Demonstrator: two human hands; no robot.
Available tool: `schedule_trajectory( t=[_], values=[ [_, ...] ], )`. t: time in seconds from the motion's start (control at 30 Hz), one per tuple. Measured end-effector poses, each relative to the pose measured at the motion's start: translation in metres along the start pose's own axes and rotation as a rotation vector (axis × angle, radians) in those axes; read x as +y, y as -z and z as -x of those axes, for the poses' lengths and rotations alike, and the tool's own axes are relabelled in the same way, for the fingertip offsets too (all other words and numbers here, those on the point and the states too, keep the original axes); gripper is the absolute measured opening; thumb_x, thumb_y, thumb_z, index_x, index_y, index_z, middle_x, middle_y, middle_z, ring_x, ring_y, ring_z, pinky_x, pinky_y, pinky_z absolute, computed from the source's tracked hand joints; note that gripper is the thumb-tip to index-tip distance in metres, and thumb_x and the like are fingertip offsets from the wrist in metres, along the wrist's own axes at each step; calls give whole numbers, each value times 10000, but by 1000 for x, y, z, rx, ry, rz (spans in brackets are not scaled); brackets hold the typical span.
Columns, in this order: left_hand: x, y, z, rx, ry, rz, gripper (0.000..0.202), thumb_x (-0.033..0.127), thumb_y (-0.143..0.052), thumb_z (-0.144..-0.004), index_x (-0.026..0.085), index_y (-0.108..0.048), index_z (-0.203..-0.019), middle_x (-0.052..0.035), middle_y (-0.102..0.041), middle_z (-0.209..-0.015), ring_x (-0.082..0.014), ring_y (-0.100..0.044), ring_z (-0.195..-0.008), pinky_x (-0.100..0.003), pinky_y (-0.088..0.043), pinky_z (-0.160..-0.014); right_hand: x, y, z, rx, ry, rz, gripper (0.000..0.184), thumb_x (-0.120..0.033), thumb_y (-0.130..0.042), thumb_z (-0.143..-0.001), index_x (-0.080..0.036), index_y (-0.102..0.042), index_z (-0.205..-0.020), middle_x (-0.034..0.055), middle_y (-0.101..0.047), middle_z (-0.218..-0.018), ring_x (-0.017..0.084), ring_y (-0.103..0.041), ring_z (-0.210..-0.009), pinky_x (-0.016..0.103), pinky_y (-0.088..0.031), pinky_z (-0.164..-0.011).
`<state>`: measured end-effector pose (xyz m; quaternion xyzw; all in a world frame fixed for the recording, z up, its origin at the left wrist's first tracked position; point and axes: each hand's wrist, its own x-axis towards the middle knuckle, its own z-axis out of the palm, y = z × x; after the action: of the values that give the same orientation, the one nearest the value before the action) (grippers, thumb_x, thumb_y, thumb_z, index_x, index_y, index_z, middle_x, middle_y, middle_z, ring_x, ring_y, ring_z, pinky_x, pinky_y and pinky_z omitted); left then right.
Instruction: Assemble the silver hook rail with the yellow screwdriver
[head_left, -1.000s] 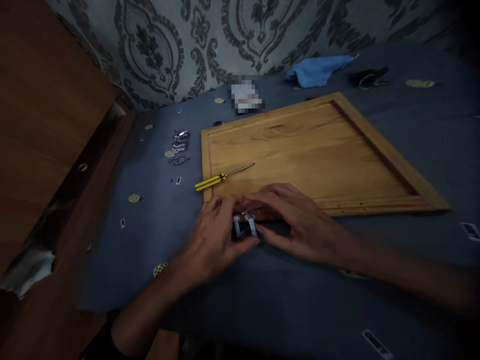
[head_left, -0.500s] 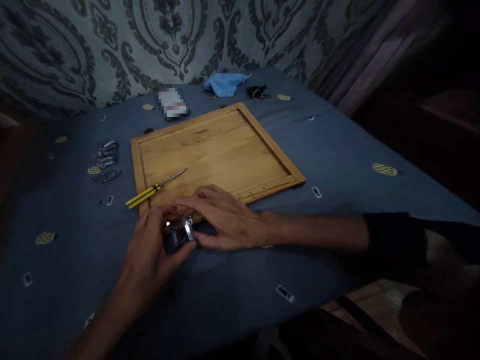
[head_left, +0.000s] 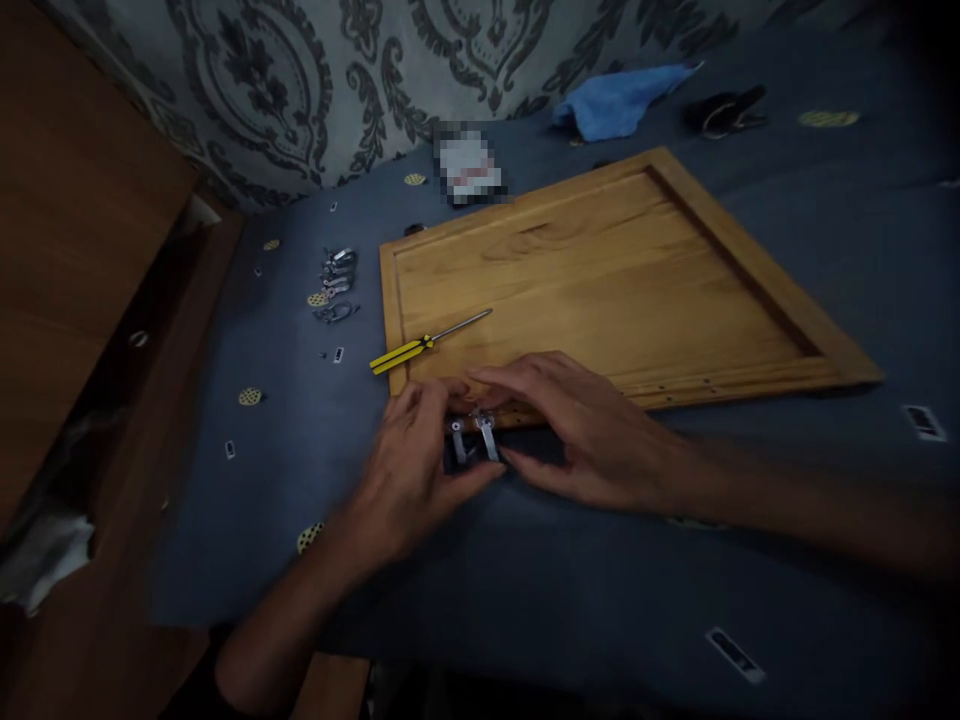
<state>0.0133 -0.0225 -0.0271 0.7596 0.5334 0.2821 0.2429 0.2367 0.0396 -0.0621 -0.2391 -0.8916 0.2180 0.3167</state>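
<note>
Silver strap-like metal fittings point(head_left: 488, 438) sit just below frame centre, between my left hand point(head_left: 406, 455) and right hand point(head_left: 596, 430), both half-curled; whether either grips, I cannot tell. I'm probably aligning them to the brown rectangular wooden panel point(head_left: 585, 275); next likely calls for steadiness, then the yellow-and-black-handled screwdriver point(head_left: 425, 342).

"What's at the back?"
"A pale backdrop point(head_left: 390, 80) with dark floral medallions (wallpaper or curtain, I can't tell)."
"And left?"
"Brown wooden furniture point(head_left: 75, 200), beside a dark blue printed cloth point(head_left: 540, 570). Dim light, nearly black at upper right."
</note>
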Motion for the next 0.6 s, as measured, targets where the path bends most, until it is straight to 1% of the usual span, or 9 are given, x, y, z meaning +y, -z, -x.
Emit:
schedule_trajectory(
  t=[0.1, 0.2, 0.27, 0.37, 0.43, 0.53, 0.6],
  values=[
    [1, 0, 0, -11, 13, -1, 550, 191, -891, -802, 262, -500, -1182, -47, -744, -1223, -319, -705, -1199, -502, -565, -1022, 1, 0, 0, 6, 7, -33, 602, -266, -644, -985, -263, -498, -1570, 111, -734, -1289, 311, -694, -1176, 482, -596, -980],
    [2, 1, 0, -20, 33, 11, 550, 176, -892, -798, 270, -504, -1175, -37, -745, -1218, -316, -702, -1200, -499, -568, -1020, 2, 0, 0, 26, 7, -27, 544, -231, -621, -997, -241, -524, -1532, 115, -744, -1256, 306, -697, -1159, 465, -593, -963],
    [3, 1, 0, -26, 45, 17, 558, 162, -891, -797, 276, -507, -1187, -34, -742, -1223, -314, -699, -1204, -509, -562, -1038, 2, 0, -2, 27, 16, -10, 434, -221, -605, -1002, -212, -585, -1435, 117, -748, -1182, 301, -703, -1099, 448, -591, -920],
    [3, 1, 1, -31, 73, 21, 608, 176, -903, -793, 286, -509, -1242, -37, -738, -1222, -318, -692, -1209, -530, -559, -1057, 1, 1, -4, 2, 30, -2, 211, -209, -589, -1008, -192, -668, -1202, 113, -735, -1068, 284, -697, -1008, 422, -578, -862],
    [2, 1, 2, -28, 100, 25, 620, 198, -915, -787, 288, -520, -1257, -44, -731, -1227, -322, -689, -1202, -531, -572, -1042, 1, 3, -5, -5, 63, 0, 142, -182, -572, -1013, -193, -685, -1097, 104, -735, -1019, 270, -686, -979, 415, -571, -852],
    [2, 1, 2, -21, 132, 22, 619, 214, -926, -777, 285, -539, -1256, -51, -724, -1223, -322, -691, -1187, -522, -591, -1019, 4, 5, -5, -16, 142, 0, 209, -121, -533, -1017, -216, -711, -1074, 84, -768, -1047, 262, -682, -1052, 437, -571, -923],
    [2, 1, 2, -21, 130, 17, 623, 212, -933, -768, 282, -544, -1251, -50, -726, -1209, -320, -693, -1179, -521, -593, -1019, 7, 4, -3, -13, 170, -8, 275, -91, -524, -1007, -239, -730, -1114, 70, -784, -1103, 256, -681, -1120, 457, -570, -976]
  ],
)
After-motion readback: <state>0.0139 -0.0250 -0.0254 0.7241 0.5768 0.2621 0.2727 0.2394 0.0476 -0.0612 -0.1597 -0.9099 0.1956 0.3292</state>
